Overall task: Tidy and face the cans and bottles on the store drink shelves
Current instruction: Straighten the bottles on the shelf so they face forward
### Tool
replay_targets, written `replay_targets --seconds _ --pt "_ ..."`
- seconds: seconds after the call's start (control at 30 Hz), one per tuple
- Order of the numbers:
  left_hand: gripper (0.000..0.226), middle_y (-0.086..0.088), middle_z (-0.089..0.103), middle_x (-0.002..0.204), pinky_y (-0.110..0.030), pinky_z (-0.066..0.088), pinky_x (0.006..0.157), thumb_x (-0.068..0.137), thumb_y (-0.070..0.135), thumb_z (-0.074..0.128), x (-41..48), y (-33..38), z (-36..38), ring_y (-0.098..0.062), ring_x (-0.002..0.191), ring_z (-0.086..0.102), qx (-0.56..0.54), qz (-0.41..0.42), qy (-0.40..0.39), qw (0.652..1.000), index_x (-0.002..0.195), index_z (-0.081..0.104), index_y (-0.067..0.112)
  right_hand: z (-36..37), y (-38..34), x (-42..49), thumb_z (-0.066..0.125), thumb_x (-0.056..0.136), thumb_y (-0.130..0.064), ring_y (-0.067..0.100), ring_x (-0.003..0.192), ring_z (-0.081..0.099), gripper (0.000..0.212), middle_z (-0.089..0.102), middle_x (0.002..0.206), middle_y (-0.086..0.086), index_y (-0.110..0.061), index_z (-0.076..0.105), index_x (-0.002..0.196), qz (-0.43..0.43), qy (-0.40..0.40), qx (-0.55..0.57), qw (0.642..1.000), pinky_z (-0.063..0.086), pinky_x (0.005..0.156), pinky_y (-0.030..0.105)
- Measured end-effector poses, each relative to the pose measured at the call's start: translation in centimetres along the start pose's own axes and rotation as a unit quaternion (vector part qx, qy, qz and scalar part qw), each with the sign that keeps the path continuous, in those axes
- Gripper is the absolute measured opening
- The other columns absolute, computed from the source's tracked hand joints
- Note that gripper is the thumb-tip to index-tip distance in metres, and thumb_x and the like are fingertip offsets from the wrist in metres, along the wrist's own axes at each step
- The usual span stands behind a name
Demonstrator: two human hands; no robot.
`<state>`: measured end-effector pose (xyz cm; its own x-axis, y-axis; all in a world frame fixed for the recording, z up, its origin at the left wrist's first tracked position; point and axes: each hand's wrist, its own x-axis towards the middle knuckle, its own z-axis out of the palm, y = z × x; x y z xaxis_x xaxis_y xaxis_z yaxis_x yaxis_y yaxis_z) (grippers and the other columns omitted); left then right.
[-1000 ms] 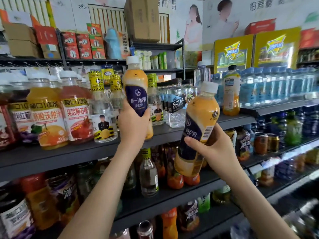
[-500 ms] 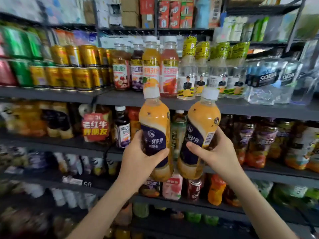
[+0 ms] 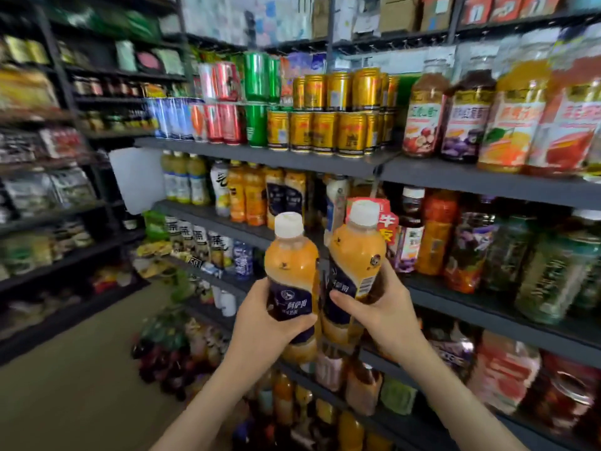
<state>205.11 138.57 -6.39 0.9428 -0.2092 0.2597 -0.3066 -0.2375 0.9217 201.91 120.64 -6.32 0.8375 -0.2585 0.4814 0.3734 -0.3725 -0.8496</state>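
Since half a second ago the view is swinging left along the aisle. The stacked gold metal cans (image 3: pixel 328 128), then at ten o'clock, are now sitting at twelve, and the two held bottles are drawing closer, so that they are almost touching.

The left hand (image 3: pixel 260 323) is wrapping its fingers and thumb round the dark-blue label of an orange plastic bottle with a white cap (image 3: pixel 291 265), carrying it close to upright at the middle of the view. The right hand (image 3: pixel 380 315) is gripping a second orange white-capped bottle (image 3: pixel 356 255) just at three o'clock of the first. Its thumb is lying across the label, and its cap is leaning toward one o'clock.

Both bottles are hanging in the air in front of the dark grey metal shelves (image 3: pixel 292 159). A red paper tag (image 3: pixel 387 222) is showing behind the right cap. At eleven o'clock, on the second board, a row of orange bottles with dark labels (image 3: pixel 283 193) is standing; through the blur they seem to be the same drink. At two o'clock, tall clear juice bottles with fruit labels (image 3: pixel 507 125) are lining the top board beside the cans.
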Motion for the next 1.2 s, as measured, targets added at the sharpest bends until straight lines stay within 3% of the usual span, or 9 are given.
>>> replay_targets --seconds 0.1,0.2,0.33,0.43,0.57,0.63,0.8,1.07,1.2 --pt "0.05 0.02 0.057 0.099 -0.013 0.045 0.066 0.069 0.018 0.084 3.2 -3.2 -5.2 0.005 0.089 0.054 -0.009 -0.016 0.019 1.0 0.094 0.047 0.04 6.8 1.3 2.4 0.081 0.071 -0.019 -0.007 0.097 0.061 0.059 0.063 0.102 -0.031 -0.041 0.047 0.115 0.009 0.023 0.028 0.999 0.049 0.081 0.012" --pt "0.049 0.016 0.059 0.101 -0.023 0.047 0.076 0.068 0.016 0.083 6.8 -6.1 -9.6 -0.002 0.093 0.056 -0.005 -0.018 0.023 1.0 0.096 0.049 0.037 12.7 2.7 4.8 0.08 0.073 -0.016 -0.004 0.099 0.06 0.056 0.063 0.102 -0.029 -0.041 0.048 0.112 0.025 0.053 0.047 0.997 0.052 0.086 0.023" --pt "0.05 0.015 0.059 0.1 -0.021 0.044 0.074 0.068 0.012 0.084 11.6 -9.2 -13.1 -0.003 0.091 0.055 -0.008 -0.005 0.03 1.0 0.095 0.05 0.036 17.5 4.8 7.7 0.08 0.074 -0.021 0.0 0.105 0.059 0.057 0.063 0.11 -0.023 -0.036 0.049 0.119 0.049 0.093 0.057 0.993 0.05 0.092 0.032" --pt "0.051 0.014 0.058 0.101 -0.027 0.042 0.08 0.068 0.014 0.084 15.1 -11.1 -13.9 -0.007 0.092 0.056 -0.019 0.006 0.032 0.999 0.097 0.05 0.036 19.1 6.3 9.9 0.078 0.076 -0.02 -0.003 0.104 0.058 0.056 0.062 0.107 -0.027 -0.033 0.048 0.121 0.057 0.119 0.048 0.99 0.049 0.088 0.023" --pt "0.053 0.018 0.057 0.1 -0.013 0.039 0.074 0.07 0.012 0.082 19.6 -13.0 -13.4 0.014 0.086 0.053 -0.04 0.043 0.018 0.998 0.098 0.048 0.041 20.2 8.6 13.5 0.077 0.077 -0.014 -0.007 0.099 0.059 0.052 0.062 0.105 -0.023 -0.034 0.047 0.114 0.051 0.199 0.029 0.978 0.046 0.079 0.008" --pt "0.055 0.018 0.056 0.102 -0.014 0.039 0.077 0.07 0.013 0.082 21.8 -13.9 -12.7 0.014 0.088 0.053 -0.049 0.058 0.022 0.997 0.1 0.047 0.042 20.3 9.8 15.5 0.077 0.077 -0.013 -0.007 0.096 0.058 0.051 0.059 0.106 -0.023 -0.031 0.045 0.115 0.048 0.249 0.006 0.967 0.043 0.075 0.003" --pt "0.054 0.012 0.057 0.107 -0.031 0.044 0.09 0.071 0.014 0.081 27.0 -15.4 -10.8 0.004 0.099 0.053 -0.084 0.081 0.015 0.993 0.102 0.048 0.042 19.6 11.7 20.4 0.075 0.08 -0.018 0.007 0.098 0.055 0.053 0.056 0.102 -0.019 -0.019 0.045 0.124 0.046 0.328 -0.042 0.943 0.042 0.08 0.02" --pt "0.059 0.02 0.054 0.104 -0.014 0.039 0.083 0.069 0.013 0.083 33.0 -16.8 -8.8 0.0 0.096 0.053 -0.107 0.12 0.014 0.987 0.102 0.044 0.043 19.2 14.6 25.8 0.073 0.081 -0.032 0.026 0.128 0.045 0.086 0.047 0.141 0.007 -0.015 0.022 0.148 0.12 0.295 -0.204 0.926 0.04 0.099 0.035" --pt "0.057 0.006 0.06 0.109 -0.03 0.044 0.093 0.067 0.016 0.084 34.9 -17.6 -7.6 -0.011 0.104 0.056 -0.127 0.139 -0.017 0.982 0.114 0.051 0.026 19.8 15.8 26.0 0.071 0.083 -0.02 0.027 0.14 0.025 0.093 0.025 0.151 0.013 -0.013 0.007 0.15 0.088 0.277 -0.256 0.922 0.026 0.112 0.038"
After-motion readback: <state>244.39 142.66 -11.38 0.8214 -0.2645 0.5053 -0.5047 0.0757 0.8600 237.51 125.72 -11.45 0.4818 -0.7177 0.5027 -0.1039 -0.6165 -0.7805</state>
